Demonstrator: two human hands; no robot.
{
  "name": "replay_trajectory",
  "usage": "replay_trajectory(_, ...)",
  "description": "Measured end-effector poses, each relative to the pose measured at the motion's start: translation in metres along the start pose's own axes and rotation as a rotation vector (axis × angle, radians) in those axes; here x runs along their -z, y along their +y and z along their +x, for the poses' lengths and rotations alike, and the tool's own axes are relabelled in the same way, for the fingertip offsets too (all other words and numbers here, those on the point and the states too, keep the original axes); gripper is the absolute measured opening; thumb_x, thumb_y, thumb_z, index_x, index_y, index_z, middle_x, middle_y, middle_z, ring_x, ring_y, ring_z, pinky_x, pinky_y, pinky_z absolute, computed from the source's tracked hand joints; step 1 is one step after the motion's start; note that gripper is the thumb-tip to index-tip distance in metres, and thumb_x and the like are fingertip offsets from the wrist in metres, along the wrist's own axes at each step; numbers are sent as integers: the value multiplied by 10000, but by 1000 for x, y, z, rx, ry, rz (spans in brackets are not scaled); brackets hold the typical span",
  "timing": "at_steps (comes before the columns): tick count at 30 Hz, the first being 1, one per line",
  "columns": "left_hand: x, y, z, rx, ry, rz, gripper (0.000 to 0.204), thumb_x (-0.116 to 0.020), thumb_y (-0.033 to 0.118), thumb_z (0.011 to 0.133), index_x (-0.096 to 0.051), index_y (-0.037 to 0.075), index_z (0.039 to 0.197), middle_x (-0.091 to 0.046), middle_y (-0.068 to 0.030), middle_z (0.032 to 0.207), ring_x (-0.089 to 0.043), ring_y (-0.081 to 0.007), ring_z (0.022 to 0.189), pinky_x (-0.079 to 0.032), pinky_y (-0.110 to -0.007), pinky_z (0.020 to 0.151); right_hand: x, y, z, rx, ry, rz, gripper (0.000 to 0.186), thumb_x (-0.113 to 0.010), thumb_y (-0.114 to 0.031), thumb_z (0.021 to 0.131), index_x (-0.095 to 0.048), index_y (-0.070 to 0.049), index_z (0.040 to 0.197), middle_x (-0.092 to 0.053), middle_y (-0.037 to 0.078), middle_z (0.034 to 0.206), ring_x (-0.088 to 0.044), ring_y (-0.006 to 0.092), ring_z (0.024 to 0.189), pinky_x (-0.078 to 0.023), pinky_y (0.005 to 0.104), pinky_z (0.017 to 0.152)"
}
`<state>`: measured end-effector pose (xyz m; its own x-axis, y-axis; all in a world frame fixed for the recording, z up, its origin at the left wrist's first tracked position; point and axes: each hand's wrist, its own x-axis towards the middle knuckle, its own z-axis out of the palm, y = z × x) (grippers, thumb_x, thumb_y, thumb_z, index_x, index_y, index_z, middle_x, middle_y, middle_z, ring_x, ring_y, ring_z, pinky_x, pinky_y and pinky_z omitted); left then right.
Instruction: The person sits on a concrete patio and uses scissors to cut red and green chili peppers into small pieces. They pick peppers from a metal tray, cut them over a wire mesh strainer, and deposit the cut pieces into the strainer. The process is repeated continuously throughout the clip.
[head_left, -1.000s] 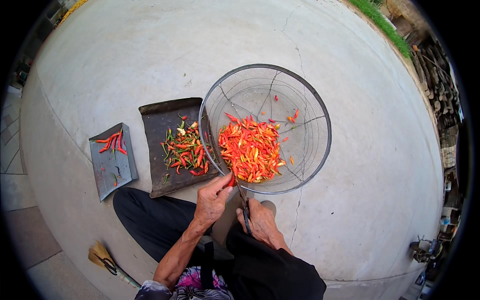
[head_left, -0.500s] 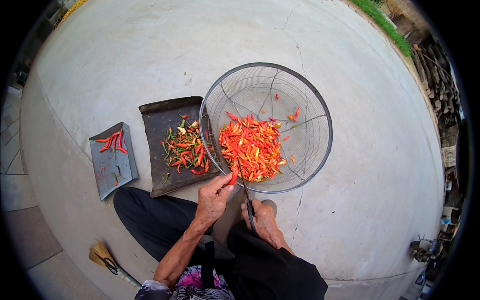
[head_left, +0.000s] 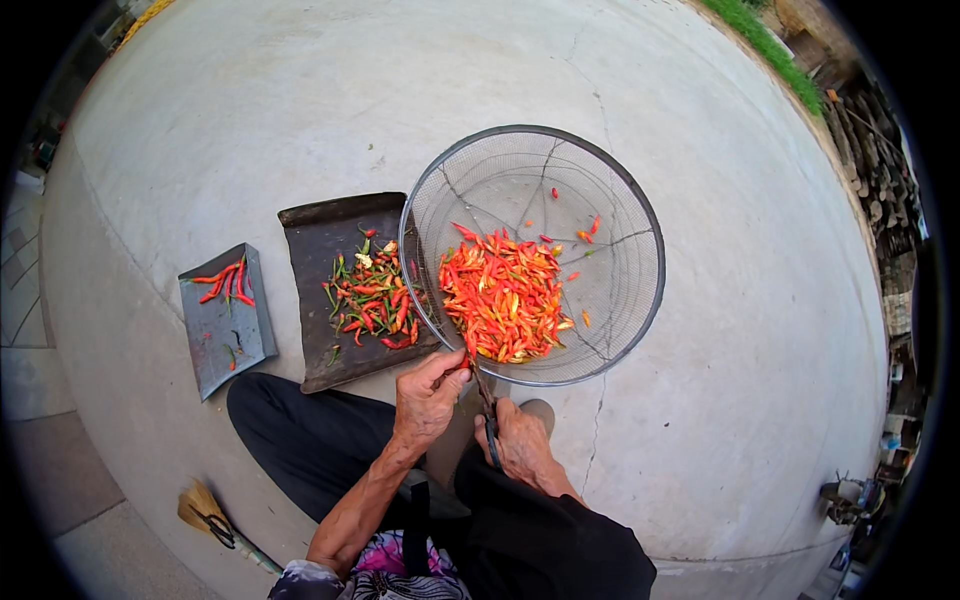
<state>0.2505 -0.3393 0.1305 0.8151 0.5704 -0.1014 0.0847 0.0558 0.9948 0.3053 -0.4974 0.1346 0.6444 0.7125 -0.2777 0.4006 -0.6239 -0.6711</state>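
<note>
Between the fingertips of my left hand (head_left: 425, 400) is a red chili pepper (head_left: 465, 362), at the near rim of a round wire-mesh sieve (head_left: 625, 300). My right hand (head_left: 526, 440) is closed on the handles of dark scissors (head_left: 487, 402), whose blades reach up beside the chili. How much of the chili lies between the blades is too small to tell. In the sieve, a heap of cut red and orange chilies (head_left: 505, 295) fills the left side, with a few pieces scattered farther out. Whole chilies with green stems (head_left: 370, 300) lie on the dark metal tray (head_left: 312, 290) to the left.
A smaller grey metal tray (head_left: 220, 350) with several long red chilies (head_left: 232, 280) is farther left. My bent legs (head_left: 300, 430) are close below the trays. A straw brush (head_left: 205, 508) lies at lower left. Stacked wood (head_left: 875, 160) lines the right edge of the concrete floor (head_left: 740, 300).
The scissors have turned and closed in toward the chili, their blades now nearer my left fingertips. My right hand has shifted slightly left. The trays and sieve stay put.
</note>
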Motion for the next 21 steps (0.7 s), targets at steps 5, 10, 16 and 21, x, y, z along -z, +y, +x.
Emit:
replay_trajectory(5,-3,-7,-1,27,18,-114,209,-645,-3,892,-645,-74,1088,-647,-68,888,-606,-84,710,-491,-208,602,1,5,1,138,171,-170,278,-683,-199,797,-499,1,857,-580,204,716,-588,395,638,-462,490,584)
replay_trajectory(10,-4,-7,-1,51,16,-206,204,-646,23,904,-650,-60,1090,-659,-69,885,-616,-91,714,-506,-216,591,5,3,0,183,246,-192,288,-679,-221,811,-484,-9,828,-560,184,691,-577,378,574,-455,473,521)
replay_trajectory(16,-4,-2,-3,134,-19,-212,225,-640,49,917,-644,-46,1121,-691,-94,930,-634,-102,753,-507,-213,599,0,7,-1,130,244,18,287,-667,-229,841,-489,-4,836,-558,178,659,-579,388,543,-468,463,500)
replay_trajectory(21,-2,-2,-1,123,24,-232,238,-616,22,924,-626,-60,1147,-680,-108,972,-633,-114,754,-511,-221,601,8,3,-2,74,153,-1,327,-677,-261,831,-492,6,872,-573,194,724,-599,399,618,-484,471,563)
